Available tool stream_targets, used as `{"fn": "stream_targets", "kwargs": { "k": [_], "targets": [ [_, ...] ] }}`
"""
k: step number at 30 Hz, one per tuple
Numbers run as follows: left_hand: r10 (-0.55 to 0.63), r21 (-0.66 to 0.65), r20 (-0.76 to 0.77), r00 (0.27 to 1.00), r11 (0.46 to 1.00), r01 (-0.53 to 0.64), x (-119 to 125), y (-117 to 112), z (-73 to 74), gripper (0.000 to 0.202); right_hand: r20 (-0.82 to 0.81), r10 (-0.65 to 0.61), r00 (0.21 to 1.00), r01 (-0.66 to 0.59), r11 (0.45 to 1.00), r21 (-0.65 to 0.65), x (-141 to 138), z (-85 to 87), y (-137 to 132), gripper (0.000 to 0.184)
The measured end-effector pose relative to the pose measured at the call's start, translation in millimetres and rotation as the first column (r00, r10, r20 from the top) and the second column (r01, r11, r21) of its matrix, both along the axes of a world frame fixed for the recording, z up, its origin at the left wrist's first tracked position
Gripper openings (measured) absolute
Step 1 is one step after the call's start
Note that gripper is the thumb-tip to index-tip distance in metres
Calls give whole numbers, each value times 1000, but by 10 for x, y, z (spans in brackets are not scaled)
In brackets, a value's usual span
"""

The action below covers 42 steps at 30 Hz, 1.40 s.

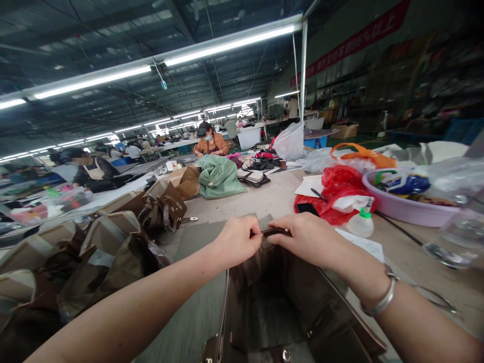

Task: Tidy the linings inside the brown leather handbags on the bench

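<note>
A dark brown handbag stands in front of me with its top open, so I look down into its dark inside. At the bag's far edge, my left hand pinches the rim with fingers curled in. Close beside it on the right, my right hand grips the same edge between thumb and fingers. A silver bangle circles my right wrist. Metal fittings show on the bag's near side. Its lower part runs out of view at the bottom.
Several brown bags stand in rows at left. A green cloth bundle lies ahead. To the right are a red plastic bag, a green-capped bottle and a lilac basin. Co-workers sit at tables beyond, one in orange.
</note>
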<state>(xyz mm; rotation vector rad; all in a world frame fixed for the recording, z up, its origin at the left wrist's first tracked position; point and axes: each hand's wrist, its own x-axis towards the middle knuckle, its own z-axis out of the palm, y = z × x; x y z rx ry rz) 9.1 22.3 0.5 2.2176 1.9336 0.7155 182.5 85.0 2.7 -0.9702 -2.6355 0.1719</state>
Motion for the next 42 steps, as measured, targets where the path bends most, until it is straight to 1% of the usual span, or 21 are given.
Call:
{"fn": "stream_targets", "kwargs": {
  "k": [2, 4, 5, 8, 9, 11, 12, 15, 21, 27, 31, 33, 37, 42],
  "targets": [
    [7, -16, 10, 1000, 1000, -7, -7, 5, -5, 6, 40, -7, 999, 7, 1000, 7, -33, 33, 22, 26],
    [4, -35, 38, 999, 999, -3, -33, -2, -13, 5, 68, -28, 997, 27, 1000, 11, -72, 51, 42, 29],
    [6, -46, 60, 998, 999, -3, -54, -10, -17, 10, 75, -34, 997, 33, 999, 8, -89, 52, 49, 30],
    [34, -78, 110, 993, 997, -26, -135, -41, -22, 40, 74, -40, 996, 39, 999, 16, -116, 35, 58, 28],
    [38, -89, 100, 994, 996, -29, -162, -52, -22, 42, 73, -40, 997, 39, 999, 25, -117, 27, 60, 27],
    [25, -118, 45, 999, 993, -20, -206, -69, -17, 31, 74, -35, 997, 32, 998, 49, -110, 14, 63, 27],
    [10, -133, 14, 1000, 991, -8, -220, -75, -13, 29, 76, -26, 997, 21, 998, 61, -105, 11, 65, 26],
    [-31, -155, -45, 999, 988, 23, -226, -81, 2, 39, 88, 8, 996, -16, 995, 95, -94, 13, 70, 26],
    [-63, -160, -125, 990, 986, 42, -178, -61, 61, 36, 104, 16, 994, -28, 993, 118, -88, 7, 80, 27],
    [-76, -137, -128, 989, 989, 59, -165, -36, 53, 36, 109, 36, 993, -48, 993, 112, -98, 4, 95, 27],
    [-66, -129, -136, 988, 990, 48, -167, -27, 41, 36, 95, 21, 995, -29, 997, 76, -81, -1, 90, 35],
    [-64, -129, -144, 987, 991, 45, -161, -32, 43, 36, 72, 56, 996, -61, 996, 63, -66, -4, 85, 37],
    [-81, -130, -163, 983, 990, 60, -149, -37, 40, 36, 37, 172, 984, -175, 980, 95, -87, 16, 72, 28],
    [-86, -118, -199, 976, 991, 63, -161, -34, 33, 37, 136, 156, 978, -174, 976, 134, -193, 71, 55, 26]
  ]
}}
